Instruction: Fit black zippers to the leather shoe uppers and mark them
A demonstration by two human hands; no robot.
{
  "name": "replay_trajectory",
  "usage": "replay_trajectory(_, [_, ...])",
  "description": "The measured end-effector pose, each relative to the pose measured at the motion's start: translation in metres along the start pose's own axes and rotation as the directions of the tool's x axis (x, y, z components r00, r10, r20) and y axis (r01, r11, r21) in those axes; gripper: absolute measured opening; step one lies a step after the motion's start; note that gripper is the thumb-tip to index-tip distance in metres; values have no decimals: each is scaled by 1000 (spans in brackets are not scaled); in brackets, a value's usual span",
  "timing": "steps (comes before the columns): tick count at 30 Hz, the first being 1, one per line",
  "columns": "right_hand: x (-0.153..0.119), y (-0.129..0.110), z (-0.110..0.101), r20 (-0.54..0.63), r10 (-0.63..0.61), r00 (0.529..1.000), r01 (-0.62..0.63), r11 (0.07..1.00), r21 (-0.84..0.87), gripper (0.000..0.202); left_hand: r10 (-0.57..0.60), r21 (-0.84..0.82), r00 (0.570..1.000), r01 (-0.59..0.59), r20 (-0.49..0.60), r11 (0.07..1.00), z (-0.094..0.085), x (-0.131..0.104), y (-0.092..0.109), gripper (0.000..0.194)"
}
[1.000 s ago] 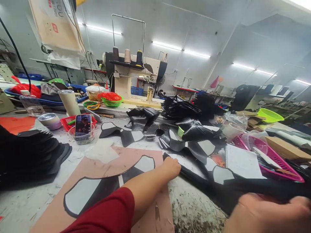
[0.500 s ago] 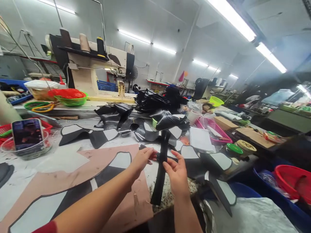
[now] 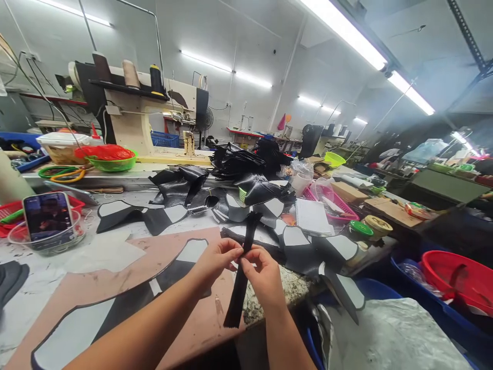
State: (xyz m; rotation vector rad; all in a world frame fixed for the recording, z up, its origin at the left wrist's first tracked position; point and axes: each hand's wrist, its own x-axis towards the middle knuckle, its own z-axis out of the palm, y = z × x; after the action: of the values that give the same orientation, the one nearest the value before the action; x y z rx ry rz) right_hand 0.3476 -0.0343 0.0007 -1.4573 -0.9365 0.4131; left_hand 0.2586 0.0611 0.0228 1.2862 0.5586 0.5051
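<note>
A long black strip point(image 3: 238, 295) hangs between my two hands over the front edge of the table. My left hand point(image 3: 221, 255) pinches it at mid-length from the left. From the right, my right hand point(image 3: 262, 270) pinches the same stretch, with the fingertips of both hands almost touching. The strip's upper end rises above my fingers, and its lower end reaches down past them. Black pieces with light grey panels point(image 3: 296, 237) lie just beyond and to the right. Under my left forearm is a pink sheet point(image 3: 127, 257) with another such piece on it.
A sewing machine point(image 3: 131, 115) stands at the back left, beside a pile of black pieces point(image 3: 239, 159). A phone point(image 3: 48, 216) leans in a clear bowl at left. Notebook point(image 3: 311, 216), pink basket point(image 3: 342, 205) and green-lidded jar point(image 3: 361, 229) sit right; a red basin point(image 3: 458, 280) is lower right.
My hands have come together on the black strip, and my right hand's fingers have closed on it. The strip has shifted slightly left and tilts more. The view has turned a little.
</note>
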Motion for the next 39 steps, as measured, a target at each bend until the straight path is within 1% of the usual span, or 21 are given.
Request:
replay_trajectory(2, [-1,-2,1,-5,-8,1000,8,1000,8,16,-6,-5,1000,6,-2,1000,0,-5,2,36])
replay_trajectory(4, [-2,-5,2,-60,-56,997,55,998,-29,14,-19,-9,1000,19,-3,1000,-1,-9,3,37])
replay_trajectory(7, [-4,-10,4,-143,-194,971,166,969,-185,9,-36,-5,999,36,-9,999,-2,-12,4,38])
replay_trajectory(9, [-5,-13,5,-136,-249,959,209,943,-257,7,-34,7,999,34,-13,999,-3,-13,5,40])
replay_trajectory(11, [-6,-16,5,-113,-243,963,208,944,-258,7,-23,33,1000,23,-12,999,-4,-15,6,41])
replay_trajectory(14, [-7,-17,5,-100,-170,980,144,963,-228,11,0,106,1000,0,3,994,-4,-17,8,40])
replay_trajectory(18, [-7,-19,3,-88,-111,990,86,965,-246,16,34,284,999,-37,17,958,-3,-19,9,27])
replay_trajectory(21, [-7,-18,5,-92,-106,990,76,955,-287,17,95,477,995,-84,0,875,-2,-20,10,15])
replay_trajectory(24, [-7,-14,8,-98,-143,985,99,927,-362,18,181,651,983,-128,-15,748,-1,-20,12,12])
replay_trajectory(27, [-8,-10,10,-107,-207,973,137,880,-455,19,240,751,971,-156,-4,642,0,-21,13,13])
replay_trajectory(29, [-9,-8,10,-107,-246,964,163,854,-495,19,253,781,967,-164,8,603,1,-21,14,14])
replay_trajectory(31, [-9,-8,9,-97,-271,958,187,840,-509,20,250,792,968,-159,8,590,0,-21,14,13])
replay_trajectory(33, [-8,-9,8,-72,-263,962,193,843,-503,20,237,787,971,-148,2,599,0,-20,14,12])
replay_trajectory(36, [-8,-11,7,-30,-195,980,160,873,-461,19,210,763,978,-133,-5,632,-3,-19,13,12])
replay_trajectory(39, [-7,-12,6,-20,-145,989,123,896,-428,19,192,739,981,-132,4,660,-5,-17,11,12])
